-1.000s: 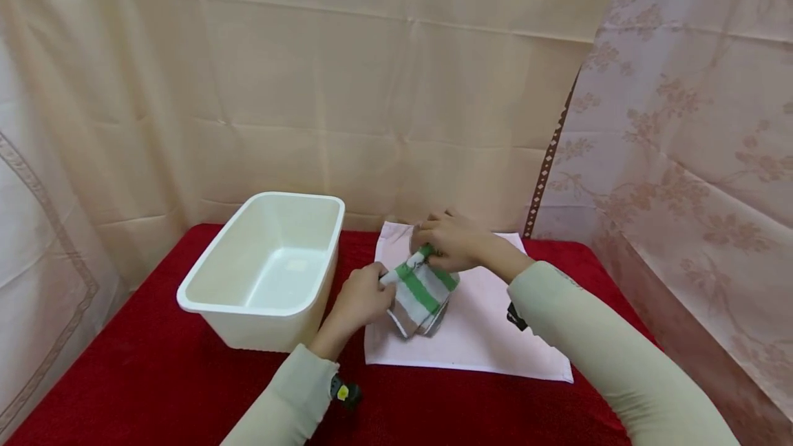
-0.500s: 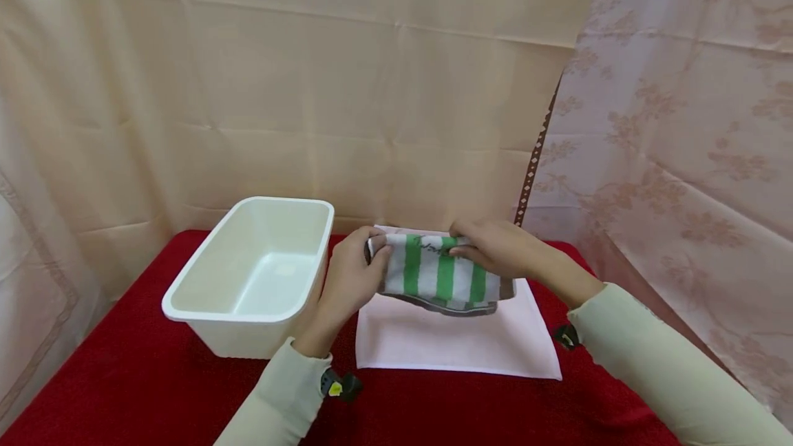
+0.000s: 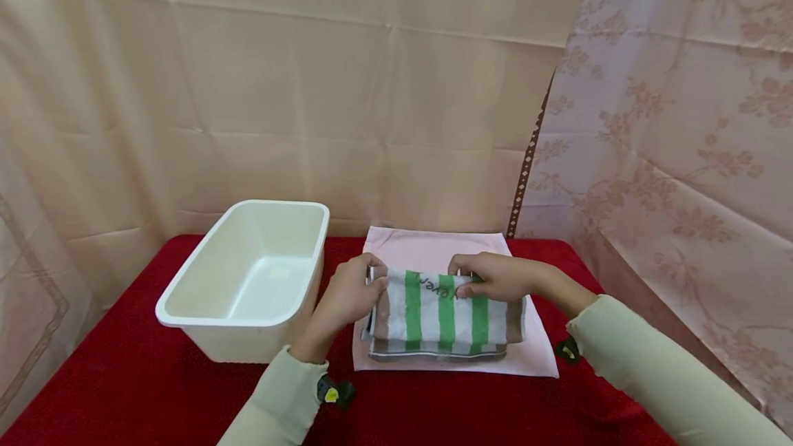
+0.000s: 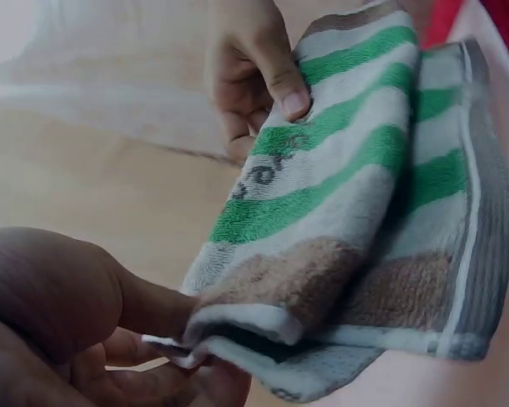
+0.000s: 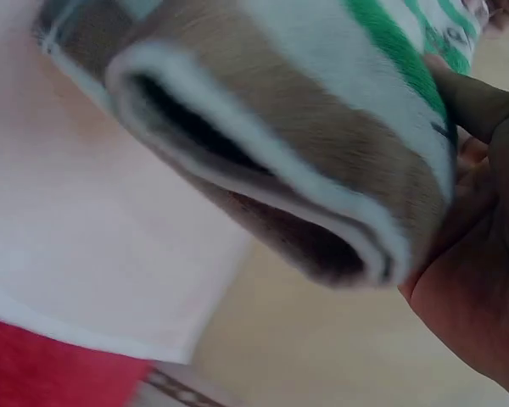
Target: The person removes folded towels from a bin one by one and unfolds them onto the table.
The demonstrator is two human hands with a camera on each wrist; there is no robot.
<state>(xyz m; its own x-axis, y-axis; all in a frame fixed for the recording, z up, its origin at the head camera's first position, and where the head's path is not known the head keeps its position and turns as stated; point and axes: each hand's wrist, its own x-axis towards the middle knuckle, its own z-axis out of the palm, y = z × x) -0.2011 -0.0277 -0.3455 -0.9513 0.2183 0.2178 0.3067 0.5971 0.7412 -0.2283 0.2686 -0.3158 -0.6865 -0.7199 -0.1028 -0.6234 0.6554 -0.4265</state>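
A folded towel (image 3: 429, 315) with green, white and brown stripes and dark lettering is held by its far edge between both hands. My left hand (image 3: 353, 289) pinches its left corner, thumb on top; the left wrist view shows the towel's layers (image 4: 322, 195) between thumb and fingers. On the towel's right part, my right hand (image 3: 498, 277) pinches the same edge, and its thumb presses the striped face. The right wrist view shows the folded layers (image 5: 263, 161) at the towel's end. Under the towel lies a pink cloth (image 3: 434, 243), partly covered.
A deep cream plastic basin (image 3: 248, 343) stands left of the pink cloth, near my left hand. Red cloth (image 3: 155, 391) covers the table. Beige curtains (image 3: 347, 88) hang behind it, and a pink floral curtain (image 3: 700, 157) is at the right.
The towel, earlier bunched and angled between my hands, is now spread into a wide folded strip. Both hands have since lowered it towards me over the pink cloth.
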